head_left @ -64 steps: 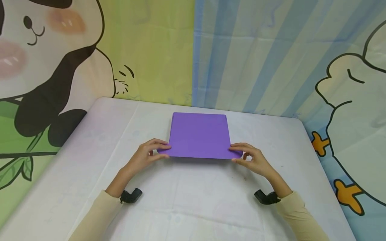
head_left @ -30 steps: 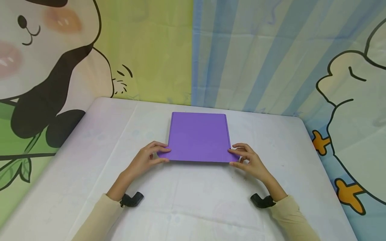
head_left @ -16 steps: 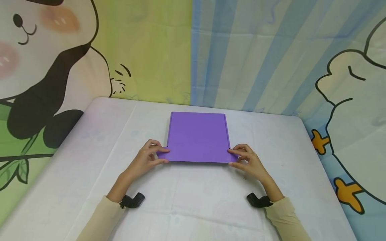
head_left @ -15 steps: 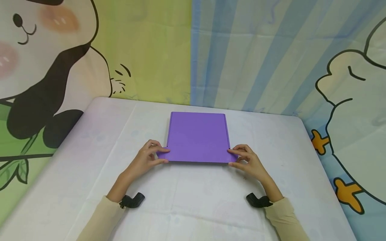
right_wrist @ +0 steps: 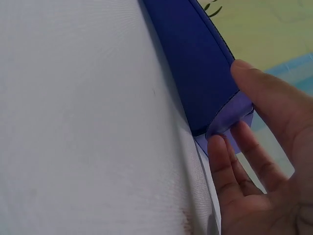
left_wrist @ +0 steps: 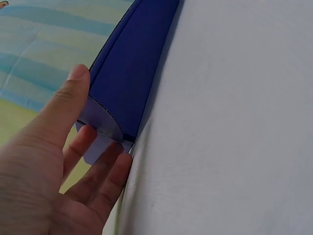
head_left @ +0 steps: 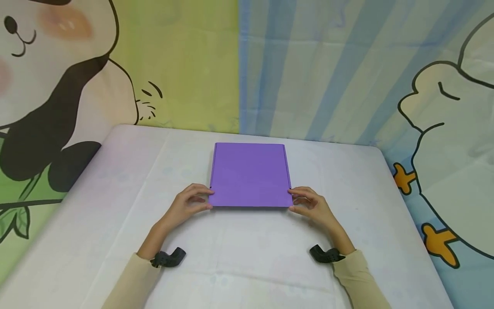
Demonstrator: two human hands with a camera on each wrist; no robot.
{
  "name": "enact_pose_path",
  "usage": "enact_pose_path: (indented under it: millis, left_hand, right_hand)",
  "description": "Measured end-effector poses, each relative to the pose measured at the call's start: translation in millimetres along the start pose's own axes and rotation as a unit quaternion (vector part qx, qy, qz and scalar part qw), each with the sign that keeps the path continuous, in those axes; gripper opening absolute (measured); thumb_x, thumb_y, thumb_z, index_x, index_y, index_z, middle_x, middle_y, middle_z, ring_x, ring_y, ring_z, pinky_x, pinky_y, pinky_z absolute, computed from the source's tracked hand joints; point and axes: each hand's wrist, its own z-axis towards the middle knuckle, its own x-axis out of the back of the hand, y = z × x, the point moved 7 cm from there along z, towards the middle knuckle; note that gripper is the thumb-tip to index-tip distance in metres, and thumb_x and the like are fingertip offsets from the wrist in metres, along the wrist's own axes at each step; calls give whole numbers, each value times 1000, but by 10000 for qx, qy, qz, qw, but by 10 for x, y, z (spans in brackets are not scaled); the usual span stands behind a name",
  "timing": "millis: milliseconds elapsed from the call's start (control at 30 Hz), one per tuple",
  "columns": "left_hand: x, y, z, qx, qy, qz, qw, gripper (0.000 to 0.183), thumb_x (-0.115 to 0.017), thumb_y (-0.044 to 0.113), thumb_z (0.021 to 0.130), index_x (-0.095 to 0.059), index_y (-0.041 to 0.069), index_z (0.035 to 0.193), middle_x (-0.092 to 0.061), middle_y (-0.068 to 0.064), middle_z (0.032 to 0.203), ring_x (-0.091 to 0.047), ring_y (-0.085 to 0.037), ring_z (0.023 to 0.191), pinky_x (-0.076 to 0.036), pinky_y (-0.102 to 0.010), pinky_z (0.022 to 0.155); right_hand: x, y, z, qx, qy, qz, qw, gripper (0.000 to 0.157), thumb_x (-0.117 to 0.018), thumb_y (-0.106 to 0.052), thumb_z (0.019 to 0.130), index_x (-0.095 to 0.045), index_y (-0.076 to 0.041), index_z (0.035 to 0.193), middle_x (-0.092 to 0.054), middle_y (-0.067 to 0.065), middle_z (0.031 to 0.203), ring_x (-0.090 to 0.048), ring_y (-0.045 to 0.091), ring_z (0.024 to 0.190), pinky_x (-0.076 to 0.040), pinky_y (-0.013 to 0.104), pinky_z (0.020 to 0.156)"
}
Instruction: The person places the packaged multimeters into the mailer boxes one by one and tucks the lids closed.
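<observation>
A flat purple cardboard box lies on the white table, its lid down over the top. My left hand holds the front left corner, thumb at the lid's front edge and fingers against the side. At the front right corner my right hand grips in the same way. In the left wrist view the box's front looks dark blue, and a curved corner flap shows between thumb and fingers. A matching flap sits by the right fingers in the right wrist view. The box's inside is hidden.
The white-covered table reaches back to a printed cloth backdrop with cartoon animals. A black wrist camera is strapped to the left wrist, and another black camera to the right.
The lid's front edge has come down toward the table. The corner flaps, which stuck out at both sides, now lie in against the box, and both hands have drawn inward.
</observation>
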Motion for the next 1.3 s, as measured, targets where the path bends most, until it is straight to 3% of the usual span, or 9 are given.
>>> enact_pose_path:
  millis: [233,433,633,867,1033,1167,1300]
  left_hand:
    - [-14,-65,-13,24,-26,-174,9998,39,-72,0,77,-61,-1,114,-56,-14,117,-57,-12,105,-52,-43,84]
    - [-30,-123,-30,409,-123,-440,9981,40,-71,2,78,-60,0,117,-55,-14,121,-57,-10,105,-51,-41,86]
    - [-30,-195,-24,441,21,-516,9977,58,-73,1,76,-49,1,129,-56,-17,121,-58,-15,105,-52,-39,86]
    - [-43,-432,-26,261,374,-285,9986,66,-78,5,73,-48,9,132,-48,-11,127,-55,-24,110,-52,-25,85]
    - [-74,-468,-12,88,367,46,9993,74,-78,14,74,-42,15,139,-41,-5,141,-47,-26,124,-49,-21,88]
    - [-103,-468,7,108,312,300,9990,77,-76,15,76,-37,18,142,-39,-3,146,-47,-24,125,-48,-21,90]
    - [-110,-447,22,139,476,499,9975,77,-76,11,76,-37,16,143,-41,-6,144,-52,-25,120,-50,-26,85]
  right_hand:
    - [-35,99,-30,-233,-73,836,9962,50,-69,8,77,-50,12,123,-44,21,126,-54,14,110,-49,29,92]
    - [-53,162,-42,-405,-224,920,9947,51,-66,7,80,-47,8,128,-49,11,128,-53,12,106,-51,20,85]
    - [-71,155,-35,-307,-135,939,9950,51,-63,7,83,-45,6,130,-49,9,129,-51,14,111,-50,19,87]
    - [-107,157,-3,-112,61,720,9973,57,-61,9,84,-40,4,136,-34,18,138,-44,13,119,-48,21,92]
    - [-151,130,-1,-96,-9,528,9986,60,-58,8,85,-35,3,140,-25,21,148,-39,9,129,-42,20,100]
    - [-162,87,12,23,89,399,9992,57,-60,9,84,-37,6,137,-29,25,146,-41,8,127,-42,20,100]
    - [-151,78,45,204,292,386,9986,54,-60,15,81,-40,11,131,-35,30,139,-47,10,122,-46,22,96]
